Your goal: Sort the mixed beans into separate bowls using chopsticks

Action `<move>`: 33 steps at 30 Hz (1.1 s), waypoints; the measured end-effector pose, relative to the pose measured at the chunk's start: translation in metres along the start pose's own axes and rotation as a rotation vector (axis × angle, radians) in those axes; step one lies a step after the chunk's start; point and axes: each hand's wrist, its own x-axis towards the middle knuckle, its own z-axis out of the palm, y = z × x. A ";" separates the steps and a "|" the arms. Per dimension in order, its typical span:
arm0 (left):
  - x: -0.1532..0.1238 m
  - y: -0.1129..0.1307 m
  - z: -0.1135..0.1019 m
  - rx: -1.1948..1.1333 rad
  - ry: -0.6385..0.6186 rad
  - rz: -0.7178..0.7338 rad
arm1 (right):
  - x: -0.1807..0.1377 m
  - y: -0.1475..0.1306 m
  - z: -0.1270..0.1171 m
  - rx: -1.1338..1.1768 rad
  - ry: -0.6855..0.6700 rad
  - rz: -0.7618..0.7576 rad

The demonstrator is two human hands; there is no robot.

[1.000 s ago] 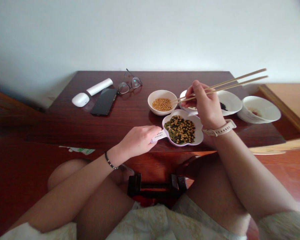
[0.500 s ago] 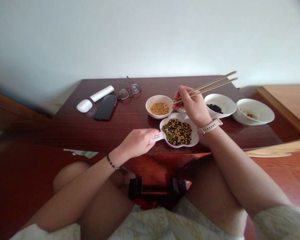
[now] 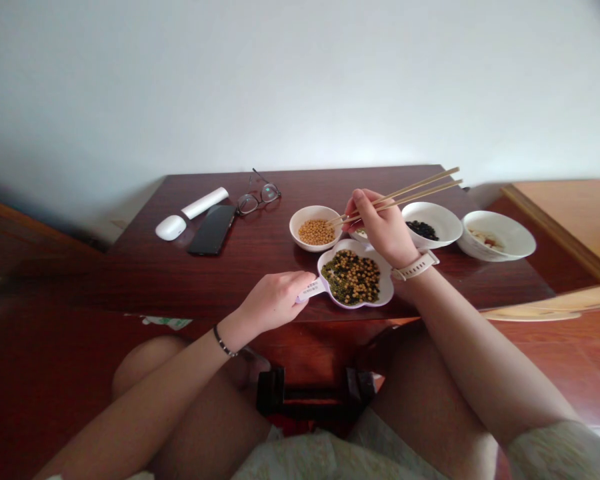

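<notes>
Long bamboo chopsticks [image 3: 410,199] are gripped in the fingers [image 3: 359,200] of the raised right hand [image 3: 377,223], their tips at a white bowl of yellow soybeans [image 3: 300,233]. The left hand [image 3: 275,300] clenches the handle of a lilac-rimmed flower-shaped dish [image 3: 386,290] of soybeans and seaweed on the dark wood counter [image 3: 130,287]. Beyond stand a white bowl of black flakes [image 3: 445,217] and a stained white bowl [image 3: 510,247].

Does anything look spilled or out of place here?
Nothing is spilled. The one odd detail is a printed label on the handle of the flower-shaped dish, beside the left hand; it looks like a leftover sticker.
</notes>
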 end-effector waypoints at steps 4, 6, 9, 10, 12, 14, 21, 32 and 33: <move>0.000 0.001 -0.001 -0.027 -0.019 -0.004 | -0.004 0.000 0.001 -0.021 0.003 -0.007; 0.000 0.001 -0.002 -0.037 -0.018 -0.001 | -0.006 -0.001 0.001 -0.023 0.000 -0.007; -0.001 0.002 -0.002 -0.048 -0.020 0.005 | -0.007 -0.001 0.001 -0.007 -0.004 0.012; -0.001 0.002 -0.003 -0.053 -0.025 0.007 | -0.008 -0.001 0.000 -0.001 -0.005 0.017; -0.001 0.003 -0.003 -0.064 -0.038 0.010 | -0.008 -0.002 0.000 0.008 -0.005 0.022; -0.001 0.003 -0.004 -0.072 -0.048 0.011 | -0.008 -0.003 0.001 0.010 -0.006 0.023; 0.000 0.005 -0.007 -0.093 -0.073 0.013 | -0.010 -0.005 0.003 -0.001 -0.014 0.034; 0.001 0.005 -0.007 -0.086 -0.072 0.027 | -0.016 -0.002 0.003 -0.046 -0.019 0.052; 0.001 0.005 -0.007 -0.087 -0.075 0.027 | -0.016 -0.002 0.003 -0.055 -0.023 0.053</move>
